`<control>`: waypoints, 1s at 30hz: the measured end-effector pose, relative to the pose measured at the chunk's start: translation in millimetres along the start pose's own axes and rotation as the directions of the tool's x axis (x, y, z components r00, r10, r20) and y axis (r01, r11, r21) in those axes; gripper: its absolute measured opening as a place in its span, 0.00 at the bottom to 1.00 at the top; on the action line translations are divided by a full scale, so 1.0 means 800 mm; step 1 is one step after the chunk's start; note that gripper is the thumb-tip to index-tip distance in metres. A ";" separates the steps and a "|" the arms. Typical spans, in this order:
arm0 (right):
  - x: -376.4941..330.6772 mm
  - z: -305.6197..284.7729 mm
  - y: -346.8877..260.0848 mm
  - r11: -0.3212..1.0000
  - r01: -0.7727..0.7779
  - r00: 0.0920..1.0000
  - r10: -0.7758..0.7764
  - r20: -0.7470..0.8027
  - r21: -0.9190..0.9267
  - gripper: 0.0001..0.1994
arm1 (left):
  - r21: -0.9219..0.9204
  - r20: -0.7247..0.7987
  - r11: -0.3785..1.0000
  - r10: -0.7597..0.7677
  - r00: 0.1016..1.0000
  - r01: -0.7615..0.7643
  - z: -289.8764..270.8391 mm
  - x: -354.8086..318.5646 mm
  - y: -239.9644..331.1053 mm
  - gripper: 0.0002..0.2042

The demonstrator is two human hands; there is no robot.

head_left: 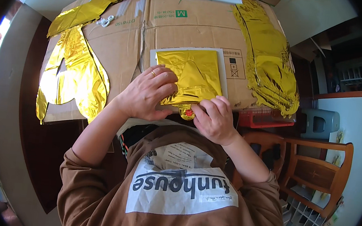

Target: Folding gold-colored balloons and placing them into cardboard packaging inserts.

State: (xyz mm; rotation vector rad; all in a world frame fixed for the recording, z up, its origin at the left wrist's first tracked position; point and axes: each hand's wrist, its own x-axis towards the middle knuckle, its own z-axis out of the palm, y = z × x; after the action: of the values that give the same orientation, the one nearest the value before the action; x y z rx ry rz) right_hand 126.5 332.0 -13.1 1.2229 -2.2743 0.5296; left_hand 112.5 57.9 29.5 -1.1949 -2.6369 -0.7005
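Observation:
A folded gold foil balloon point(195, 73) lies on a flat grey card point(224, 73), on top of a flattened cardboard box point(184, 30). My left hand point(148, 93) presses down on the foil's near left corner, a ring on one finger. My right hand point(214, 118) pinches the foil's near edge, next to a small red and gold valve tab point(187, 112) that sticks out toward me. Both hands touch the foil.
A flat gold foil balloon point(73, 74) lies at the left of the cardboard and another crumpled one point(267, 56) at the right. A small white clip point(105, 20) sits near the far left. A red crate point(267, 120) and a wooden chair point(315, 169) stand at the right.

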 end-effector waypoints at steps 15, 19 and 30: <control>0.032 -0.001 -0.001 0.984 -0.127 0.985 0.140 -0.104 0.121 0.11 | -0.008 -0.059 0.999 0.032 0.998 -0.032 0.005 -0.002 -0.005 0.16; 0.028 0.000 -0.003 0.988 -0.121 0.984 0.131 -0.116 0.092 0.12 | -0.015 -0.049 0.999 0.043 0.998 -0.043 0.001 -0.001 -0.002 0.14; 0.026 0.002 -0.003 0.986 -0.145 0.977 0.156 -0.144 0.087 0.12 | 0.040 0.020 0.999 0.005 1.000 -0.006 -0.006 0.006 0.005 0.13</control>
State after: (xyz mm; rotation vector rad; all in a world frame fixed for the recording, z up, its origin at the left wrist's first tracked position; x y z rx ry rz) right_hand 118.6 316.4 -2.1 1.0132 -2.2470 0.7449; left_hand 111.8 60.7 36.8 -1.2035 -2.6498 -0.6345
